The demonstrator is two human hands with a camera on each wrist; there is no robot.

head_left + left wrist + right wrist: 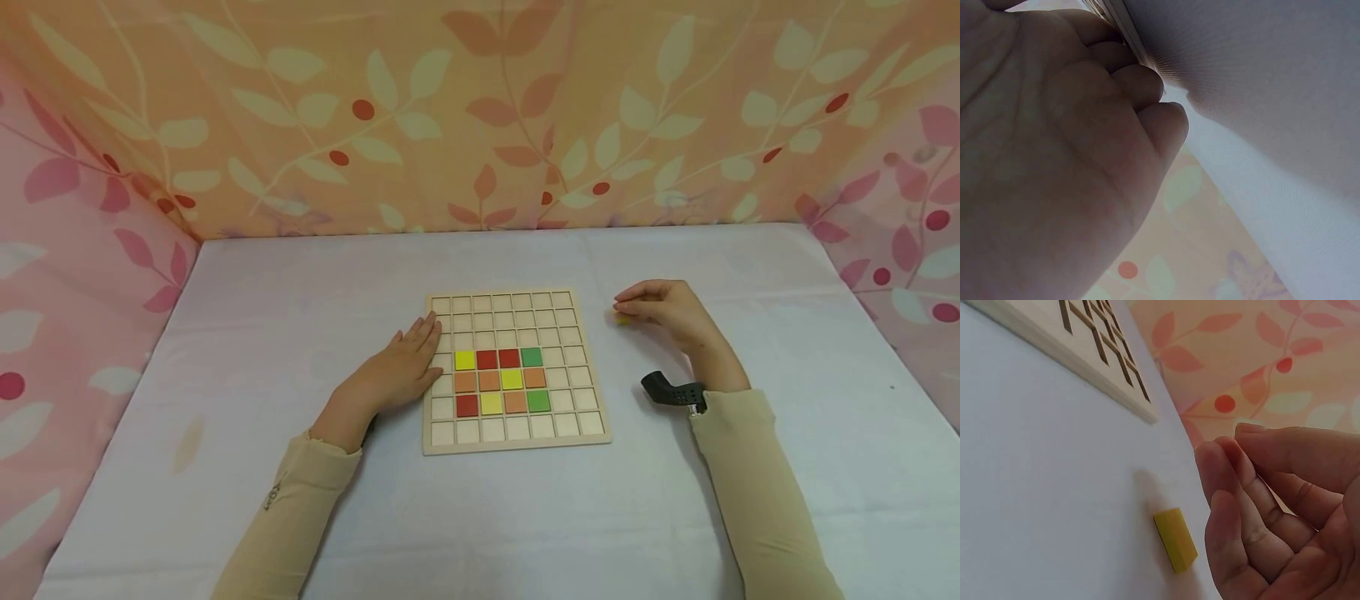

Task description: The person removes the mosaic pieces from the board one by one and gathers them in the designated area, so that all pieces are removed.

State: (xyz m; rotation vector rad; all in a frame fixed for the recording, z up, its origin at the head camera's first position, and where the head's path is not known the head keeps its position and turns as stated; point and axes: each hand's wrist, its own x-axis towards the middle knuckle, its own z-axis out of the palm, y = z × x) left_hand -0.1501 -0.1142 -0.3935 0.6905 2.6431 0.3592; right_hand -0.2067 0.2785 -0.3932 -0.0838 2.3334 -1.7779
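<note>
A small yellow block point(1175, 540) lies right of a flat, pale gridded board point(504, 339) holding twelve coloured tiles point(489, 381).

- The right hand point(1288, 534) reaches in from the lower right, digits bent and their tips gathered close together; the uppermost shows a nail near its tip.
- A small yellow block point(1176, 540) stands out against the white surface point(1054, 487), just left of the lower fingers, with a narrow strip of white between them.
- Two long faces of the block are visible, and its length runs at a slant.
- A soft shadow point(1146, 487) spreads beside and above it.
- At upper left is a corner of a pale wooden board point(1054, 340), its grid showing dark edges.
- Behind hangs a peach backdrop point(1310, 375) with leaves and red dots.
</note>
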